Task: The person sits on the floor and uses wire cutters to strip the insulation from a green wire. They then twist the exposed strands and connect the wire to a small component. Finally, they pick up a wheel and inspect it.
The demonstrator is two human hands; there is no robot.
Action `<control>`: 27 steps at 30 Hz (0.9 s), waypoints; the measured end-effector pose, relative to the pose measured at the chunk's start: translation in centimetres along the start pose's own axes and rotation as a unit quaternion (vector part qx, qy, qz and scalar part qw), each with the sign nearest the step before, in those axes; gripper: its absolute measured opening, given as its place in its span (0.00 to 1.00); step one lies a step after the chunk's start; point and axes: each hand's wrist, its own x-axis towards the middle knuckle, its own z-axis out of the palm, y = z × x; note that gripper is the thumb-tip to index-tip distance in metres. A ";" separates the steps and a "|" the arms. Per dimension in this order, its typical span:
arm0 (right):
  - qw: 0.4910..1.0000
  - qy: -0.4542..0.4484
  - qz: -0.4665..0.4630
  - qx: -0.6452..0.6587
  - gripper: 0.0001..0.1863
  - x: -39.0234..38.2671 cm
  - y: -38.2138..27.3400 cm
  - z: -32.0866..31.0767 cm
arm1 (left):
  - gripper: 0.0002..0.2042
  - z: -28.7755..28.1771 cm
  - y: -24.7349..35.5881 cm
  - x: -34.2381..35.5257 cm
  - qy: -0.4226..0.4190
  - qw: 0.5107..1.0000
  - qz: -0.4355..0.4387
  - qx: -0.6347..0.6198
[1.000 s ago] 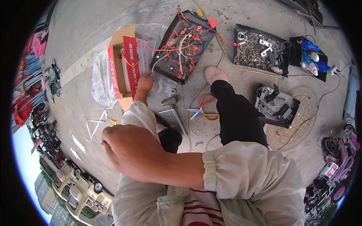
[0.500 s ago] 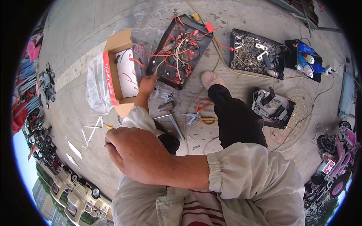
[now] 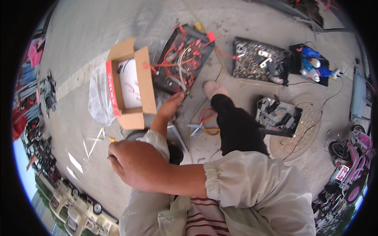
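My left hand [image 3: 171, 106] reaches forward to the near edge of a black tray [image 3: 160, 83] full of red and white wires with terminals. Its fingers are bent together; blur hides what is in them. My right hand [image 3: 132, 161] crosses in front of me at the left, its fingers curled under and mostly out of sight. Left of the tray an open cardboard box [image 3: 147, 80] with a red side has its flaps out and a white sheet [image 3: 130, 84] inside. Orange-handled scissors [image 3: 204, 124] lie on the ground right of my left hand, beside a metal bar [image 3: 178, 137].
A tray of small hardware [image 3: 256, 63] stands far right, beside a black bin with blue and white bottles [image 3: 311, 69]. A case of metal parts [image 3: 279, 116] sits nearer, by a round manhole cover [image 3: 311, 118]. Clear plastic [image 3: 100, 96] lies left of the box. My foot [image 3: 215, 89] is right of the wire tray.
My left hand has moved right, from beside the box to the tray's near edge. The box's right flap now stands outward, showing its brown face. My right hand stays curled at the left.
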 end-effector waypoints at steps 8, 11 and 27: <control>0.995 0.040 -0.084 -0.033 0.08 0.0 -0.9 -2.1 | 0.23 3.5 3.6 -10.9 0.053 0.921 0.115 0.369; 0.988 0.056 -0.139 -0.024 0.09 -0.1 -2.0 -2.3 | 0.21 2.3 2.0 -16.6 0.052 0.959 0.153 0.231; 0.958 0.174 -0.139 -0.178 0.17 0.3 -2.0 -15.3 | 0.19 11.1 -2.0 -40.9 0.268 0.942 0.150 -0.133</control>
